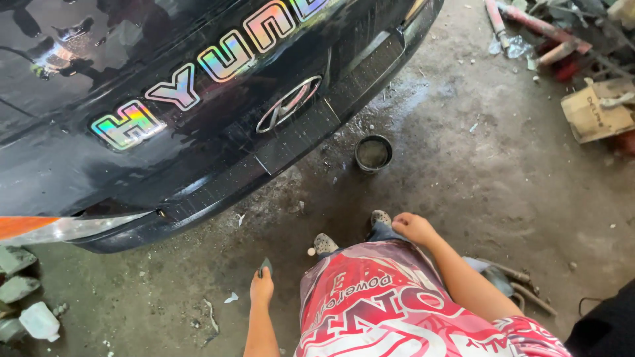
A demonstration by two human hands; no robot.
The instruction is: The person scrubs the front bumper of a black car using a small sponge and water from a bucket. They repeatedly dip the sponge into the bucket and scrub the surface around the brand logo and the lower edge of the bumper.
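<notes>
- Fingers of your left hand (262,288) pinch a small dark wedge-shaped piece (266,266) at lower centre; right hand (414,227) is loosely curled, holding nothing
- You seem paused between passes at the black car bumper (218,192), upper left
- Next move likely calls for bending toward it
- Both arms hang straight down
</notes>
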